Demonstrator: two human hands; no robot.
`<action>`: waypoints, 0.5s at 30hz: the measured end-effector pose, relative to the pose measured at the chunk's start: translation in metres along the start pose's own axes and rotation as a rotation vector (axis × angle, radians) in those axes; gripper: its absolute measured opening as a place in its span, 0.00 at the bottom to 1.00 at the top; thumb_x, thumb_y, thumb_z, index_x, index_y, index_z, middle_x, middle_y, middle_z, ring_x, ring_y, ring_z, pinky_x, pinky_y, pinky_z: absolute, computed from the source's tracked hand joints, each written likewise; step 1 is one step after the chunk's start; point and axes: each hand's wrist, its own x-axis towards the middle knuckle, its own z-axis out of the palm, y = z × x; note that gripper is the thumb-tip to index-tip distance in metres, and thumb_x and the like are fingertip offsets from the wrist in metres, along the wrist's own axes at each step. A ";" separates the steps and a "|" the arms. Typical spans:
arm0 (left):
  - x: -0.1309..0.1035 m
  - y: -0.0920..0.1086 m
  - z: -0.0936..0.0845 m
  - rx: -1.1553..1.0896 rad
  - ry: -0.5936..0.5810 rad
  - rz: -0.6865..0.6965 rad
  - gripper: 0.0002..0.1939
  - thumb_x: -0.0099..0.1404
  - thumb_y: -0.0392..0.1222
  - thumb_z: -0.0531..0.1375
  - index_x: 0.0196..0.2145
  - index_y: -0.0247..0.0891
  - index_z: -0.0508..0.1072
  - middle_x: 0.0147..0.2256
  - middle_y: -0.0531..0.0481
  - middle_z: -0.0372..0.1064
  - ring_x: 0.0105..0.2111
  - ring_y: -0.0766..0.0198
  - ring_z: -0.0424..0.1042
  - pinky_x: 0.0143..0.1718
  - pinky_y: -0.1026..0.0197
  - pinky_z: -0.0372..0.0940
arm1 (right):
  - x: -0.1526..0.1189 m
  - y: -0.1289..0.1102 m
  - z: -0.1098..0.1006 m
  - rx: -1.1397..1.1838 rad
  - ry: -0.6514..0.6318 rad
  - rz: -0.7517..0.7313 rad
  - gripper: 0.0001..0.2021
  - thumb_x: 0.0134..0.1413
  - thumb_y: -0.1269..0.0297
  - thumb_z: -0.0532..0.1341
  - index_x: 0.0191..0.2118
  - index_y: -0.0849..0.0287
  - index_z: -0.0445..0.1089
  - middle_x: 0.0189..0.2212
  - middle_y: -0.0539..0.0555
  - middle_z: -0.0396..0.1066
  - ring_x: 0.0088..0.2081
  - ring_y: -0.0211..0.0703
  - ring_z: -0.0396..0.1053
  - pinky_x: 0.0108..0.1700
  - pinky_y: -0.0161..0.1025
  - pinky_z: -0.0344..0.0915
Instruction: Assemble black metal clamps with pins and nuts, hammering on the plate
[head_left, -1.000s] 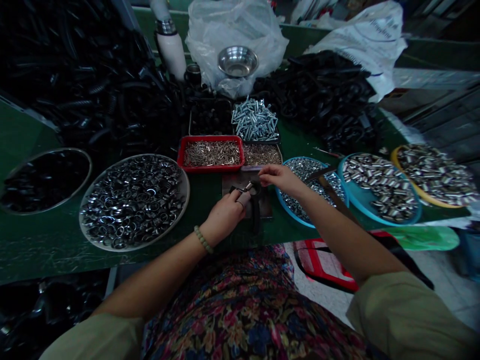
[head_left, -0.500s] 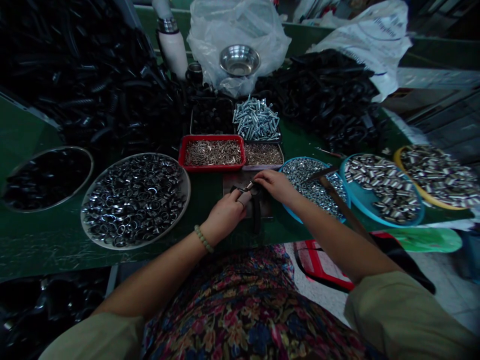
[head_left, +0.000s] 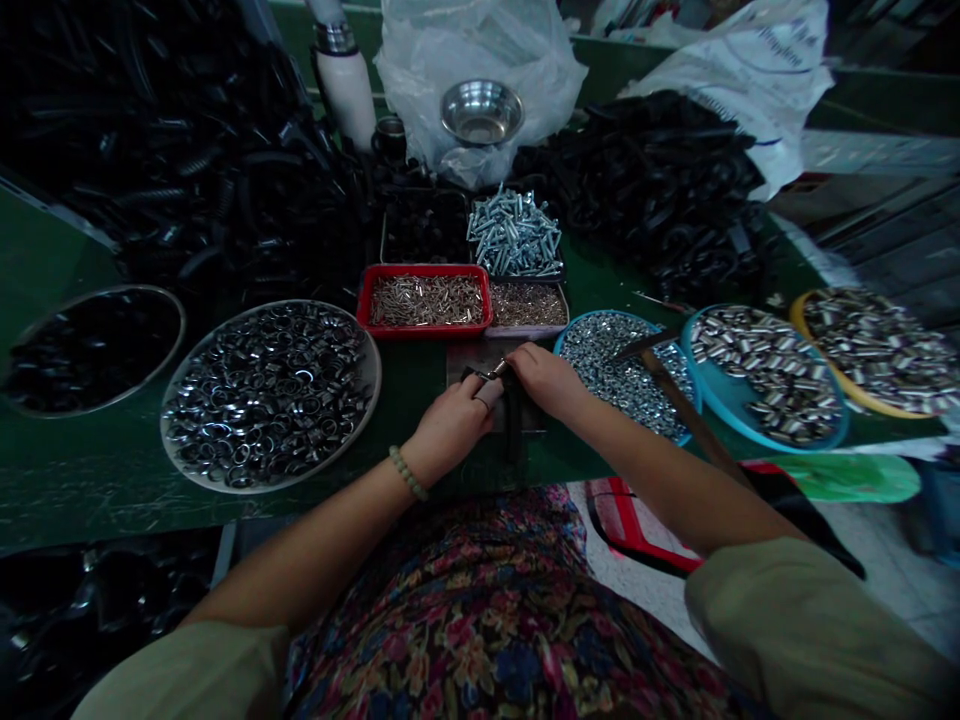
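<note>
Over a flat metal plate [head_left: 534, 418] at the table's middle, my two hands meet. My left hand [head_left: 452, 420], with a ring and a beaded bracelet, is closed on a dark part, mostly hidden, with a shiny metal fitting [head_left: 498, 368] at its end. The fingers of my right hand [head_left: 546, 378] are pinched together at that fitting; what lies between their tips is hidden. Below the fingers a black strip [head_left: 513, 425] hangs or stands over the plate; whether it joins the held part I cannot tell.
Around the hands stand a red tray [head_left: 360, 310] of small pins, a tray of bolts [head_left: 514, 235], a wide pan of metal rings [head_left: 169, 440], and blue basins [head_left: 787, 440] of metal pieces. A hammer [head_left: 686, 410] lies across the nearer basin. Black parts [head_left: 652, 190] are heaped behind.
My right fingers have drawn slightly closer and curled more over the metal fitting. My left hand stays almost in place. The whole view has shifted a little.
</note>
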 end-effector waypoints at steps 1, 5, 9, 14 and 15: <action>0.000 0.000 0.000 0.006 -0.002 -0.002 0.19 0.66 0.40 0.55 0.54 0.41 0.64 0.45 0.44 0.64 0.39 0.57 0.68 0.40 0.57 0.66 | 0.000 -0.003 0.000 0.001 -0.011 -0.006 0.13 0.63 0.72 0.48 0.43 0.65 0.70 0.40 0.63 0.71 0.42 0.50 0.69 0.43 0.42 0.66; 0.000 0.001 -0.001 0.024 0.002 0.002 0.20 0.66 0.40 0.54 0.56 0.41 0.63 0.45 0.44 0.64 0.39 0.57 0.67 0.40 0.58 0.66 | -0.011 0.005 -0.013 0.190 0.020 0.017 0.16 0.65 0.66 0.47 0.51 0.64 0.67 0.47 0.62 0.70 0.49 0.47 0.68 0.51 0.43 0.65; -0.001 0.001 -0.001 0.029 0.016 0.010 0.22 0.66 0.39 0.54 0.58 0.40 0.61 0.45 0.44 0.64 0.40 0.57 0.67 0.40 0.58 0.66 | -0.070 0.057 -0.041 0.012 0.219 0.407 0.23 0.64 0.58 0.50 0.58 0.67 0.60 0.51 0.67 0.66 0.53 0.54 0.64 0.53 0.51 0.62; -0.001 -0.001 0.000 0.023 0.027 0.032 0.23 0.66 0.38 0.54 0.58 0.39 0.61 0.47 0.43 0.64 0.40 0.57 0.67 0.41 0.58 0.66 | -0.150 0.105 -0.058 -0.343 -0.064 0.750 0.23 0.60 0.58 0.52 0.54 0.70 0.65 0.42 0.70 0.70 0.46 0.64 0.68 0.45 0.57 0.65; -0.001 -0.001 0.000 0.020 0.028 0.030 0.23 0.66 0.38 0.54 0.58 0.39 0.61 0.48 0.43 0.64 0.41 0.57 0.67 0.41 0.58 0.66 | -0.154 0.101 -0.058 -0.340 -0.077 0.752 0.23 0.61 0.59 0.51 0.55 0.70 0.64 0.43 0.71 0.70 0.45 0.63 0.68 0.44 0.56 0.65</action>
